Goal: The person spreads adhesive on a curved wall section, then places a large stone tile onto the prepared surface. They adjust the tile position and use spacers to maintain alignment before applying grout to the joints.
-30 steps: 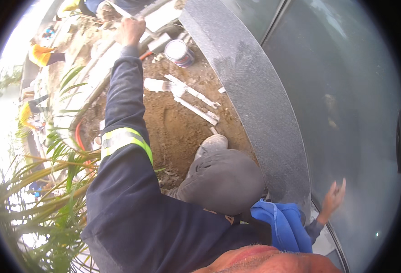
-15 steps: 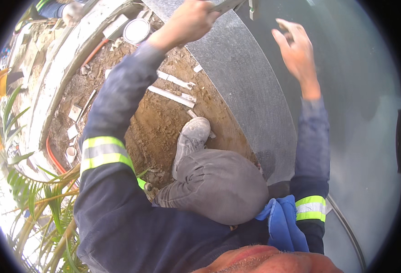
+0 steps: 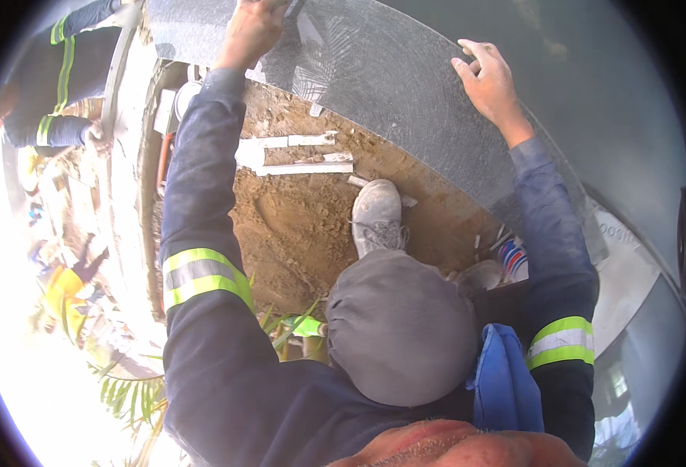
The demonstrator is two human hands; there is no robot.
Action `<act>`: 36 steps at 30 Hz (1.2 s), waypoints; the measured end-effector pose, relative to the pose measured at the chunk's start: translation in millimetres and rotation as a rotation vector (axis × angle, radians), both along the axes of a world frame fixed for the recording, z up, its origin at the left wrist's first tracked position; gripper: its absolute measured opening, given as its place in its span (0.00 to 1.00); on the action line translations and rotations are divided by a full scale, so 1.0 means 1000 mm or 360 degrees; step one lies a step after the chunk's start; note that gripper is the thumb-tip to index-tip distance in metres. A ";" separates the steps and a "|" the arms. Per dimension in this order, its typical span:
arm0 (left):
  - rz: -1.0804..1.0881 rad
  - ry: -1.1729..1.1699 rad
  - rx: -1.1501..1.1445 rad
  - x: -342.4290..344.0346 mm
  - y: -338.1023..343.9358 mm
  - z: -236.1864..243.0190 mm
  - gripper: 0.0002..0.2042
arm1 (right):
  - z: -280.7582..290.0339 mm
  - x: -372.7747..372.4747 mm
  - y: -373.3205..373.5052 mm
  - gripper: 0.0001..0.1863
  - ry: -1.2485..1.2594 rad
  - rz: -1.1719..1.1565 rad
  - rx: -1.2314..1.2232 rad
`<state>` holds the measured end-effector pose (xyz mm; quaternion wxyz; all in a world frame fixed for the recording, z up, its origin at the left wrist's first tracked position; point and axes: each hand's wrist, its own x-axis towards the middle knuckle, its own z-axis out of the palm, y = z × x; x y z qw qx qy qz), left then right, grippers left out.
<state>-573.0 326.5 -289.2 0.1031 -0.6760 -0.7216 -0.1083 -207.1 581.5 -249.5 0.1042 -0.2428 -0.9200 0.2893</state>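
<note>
Head view: the grey slab point(image 3: 405, 93) already lies along the edge of the dirt point(image 3: 296, 210). Over its left part, the left hand point(image 3: 253, 31) seems closed on a grey tool point(image 3: 293, 8), mostly cut off; over its right part, the right hand point(image 3: 487, 86) is half open, seemingly holding nothing. On the slab's dirt side, white strips point(image 3: 296, 141) lie loose; what work remains cannot be told.

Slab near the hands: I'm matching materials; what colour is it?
The slab is mottled grey, showing best in the head view.
</note>
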 end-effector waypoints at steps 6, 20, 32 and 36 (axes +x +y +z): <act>0.0616 -0.0163 -0.0142 0.008 0.006 0.007 0.11 | -0.014 0.027 0.006 0.23 0.0219 -0.0190 0.0014; 0.0961 -0.0272 -0.0620 0.022 -0.003 0.042 0.19 | -0.018 0.043 0.005 0.25 0.0774 -0.0216 -0.0005; 0.0710 -0.0136 -0.0556 0.019 -0.004 0.045 0.17 | -0.023 0.043 0.007 0.24 0.0821 -0.0272 -0.0130; 0.0611 -0.0022 -0.0553 0.018 -0.003 0.047 0.17 | -0.022 0.043 0.006 0.24 0.0794 -0.0282 -0.0167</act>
